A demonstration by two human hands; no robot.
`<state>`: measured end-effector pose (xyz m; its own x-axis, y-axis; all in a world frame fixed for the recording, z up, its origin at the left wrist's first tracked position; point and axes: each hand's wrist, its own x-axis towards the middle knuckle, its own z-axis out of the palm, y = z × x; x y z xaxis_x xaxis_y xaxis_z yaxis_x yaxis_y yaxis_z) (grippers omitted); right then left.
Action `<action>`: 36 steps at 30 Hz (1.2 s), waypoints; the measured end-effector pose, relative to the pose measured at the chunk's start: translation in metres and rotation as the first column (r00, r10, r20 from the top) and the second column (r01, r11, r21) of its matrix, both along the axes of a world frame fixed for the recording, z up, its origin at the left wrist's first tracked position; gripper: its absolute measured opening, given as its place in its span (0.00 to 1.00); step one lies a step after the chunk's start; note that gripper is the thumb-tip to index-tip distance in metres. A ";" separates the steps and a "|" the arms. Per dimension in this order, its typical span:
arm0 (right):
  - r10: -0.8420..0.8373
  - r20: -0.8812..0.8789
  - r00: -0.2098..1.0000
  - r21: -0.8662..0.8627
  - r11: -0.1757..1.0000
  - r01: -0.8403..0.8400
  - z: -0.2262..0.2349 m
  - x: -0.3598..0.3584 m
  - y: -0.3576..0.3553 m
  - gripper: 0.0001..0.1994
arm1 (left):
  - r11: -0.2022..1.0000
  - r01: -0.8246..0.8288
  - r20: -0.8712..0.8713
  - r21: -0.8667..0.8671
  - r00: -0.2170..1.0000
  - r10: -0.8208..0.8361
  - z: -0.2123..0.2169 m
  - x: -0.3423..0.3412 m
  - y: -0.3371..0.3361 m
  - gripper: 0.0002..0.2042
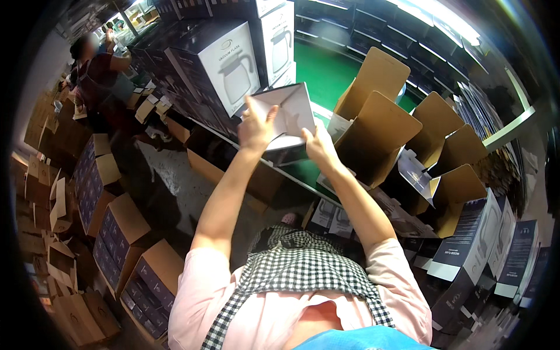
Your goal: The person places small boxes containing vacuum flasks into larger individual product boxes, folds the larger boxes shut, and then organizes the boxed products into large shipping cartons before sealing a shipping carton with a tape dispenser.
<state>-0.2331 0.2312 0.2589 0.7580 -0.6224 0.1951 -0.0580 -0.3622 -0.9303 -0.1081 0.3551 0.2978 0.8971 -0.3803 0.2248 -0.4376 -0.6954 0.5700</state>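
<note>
I have the left hand (256, 129) and right hand (320, 147) each closed on a side of the open box (297, 114), its pale inside showing over the table (318, 67) edge, between stacked boxes (213, 61) and brown cartons (379, 133).
</note>
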 end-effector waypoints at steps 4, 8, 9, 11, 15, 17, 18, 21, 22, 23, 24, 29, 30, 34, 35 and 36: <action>0.230 0.166 0.959 -0.362 0.919 -0.158 0.092 -0.111 0.089 0.26 | 0.731 -0.104 -0.437 -0.674 0.854 -0.282 0.037 -0.057 0.134 0.32; 0.655 0.072 0.752 -0.771 0.515 -0.375 0.061 -0.150 0.107 0.30 | 0.417 -0.356 -0.547 -0.837 0.582 -0.602 -0.013 -0.085 0.233 0.24; 0.664 0.070 0.744 -0.832 0.450 -0.323 0.038 -0.151 0.106 0.24 | 0.454 -0.346 -0.570 -0.821 0.550 -0.611 -0.043 -0.077 0.252 0.23; 0.685 0.056 0.726 -0.889 0.364 -0.276 -0.009 -0.149 0.100 0.18 | 0.393 -0.394 -0.554 -0.831 0.514 -0.655 -0.106 -0.059 0.261 0.26; 0.599 -0.172 0.782 -0.891 0.244 -0.383 -0.099 -0.139 0.060 0.15 | 0.344 -0.167 -0.382 -0.924 0.355 -0.853 -0.126 -0.023 0.160 0.22; 0.532 -0.293 0.794 -0.804 0.313 -0.506 -0.123 -0.124 0.049 0.16 | 0.482 -0.158 -0.500 -0.862 0.430 -0.752 -0.148 0.009 0.111 0.20; 0.473 -0.279 0.836 -0.767 0.415 -0.490 -0.135 -0.120 0.052 0.17 | 0.546 -0.161 -0.552 -0.822 0.458 -0.697 -0.160 0.025 0.085 0.19; 0.406 -0.485 0.775 -0.596 0.495 -0.632 -0.135 -0.105 0.056 0.17 | 0.661 -0.176 -0.660 -0.729 0.436 -0.612 -0.187 0.049 0.024 0.20; 0.462 -0.620 0.633 -0.506 0.380 -0.774 -0.121 -0.100 0.055 0.16 | 0.691 -0.169 -0.686 -0.703 0.417 -0.596 -0.194 0.055 0.008 0.20; 0.458 -0.318 0.830 -0.748 0.417 -0.516 -0.063 -0.100 0.059 0.14 | 0.714 -0.168 -0.705 -0.680 0.416 -0.574 -0.201 0.065 0.005 0.20; 0.447 -0.112 0.888 -0.850 0.420 -0.318 -0.048 -0.103 0.055 0.12 | 0.734 -0.150 -0.720 -0.662 0.399 -0.568 -0.205 0.073 -0.010 0.20; 0.196 -0.014 0.980 -0.844 0.523 -0.117 0.021 -0.077 0.017 0.19 | 0.801 -0.083 -0.780 -0.594 0.305 -0.547 -0.238 0.114 -0.075 0.22; 0.194 -0.150 0.970 -0.806 0.544 -0.233 0.028 -0.067 0.007 0.17 | 0.809 -0.065 -0.787 -0.584 0.292 -0.544 -0.244 0.123 -0.084 0.22; 0.057 -0.329 0.943 -0.841 0.437 -0.320 0.017 -0.053 -0.019 0.12 | 0.810 0.028 -0.782 -0.586 0.239 -0.575 -0.262 0.159 -0.129 0.24; 0.088 -0.322 0.943 -0.837 0.438 -0.327 0.019 -0.050 -0.022 0.11 | 0.778 0.071 -0.748 -0.625 0.232 -0.622 -0.267 0.169 -0.143 0.24; 0.108 -0.314 0.943 -0.836 0.440 -0.328 0.020 -0.051 -0.021 0.11 | 0.724 0.139 -0.693 -0.676 0.213 -0.688 -0.269 0.180 -0.166 0.24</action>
<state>-0.2839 0.2104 0.2789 0.9287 -0.0178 0.3705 0.0198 -0.9950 -0.0976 0.0724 0.1892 0.0292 0.3562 -0.8820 -0.3086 0.3615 -0.1745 0.9159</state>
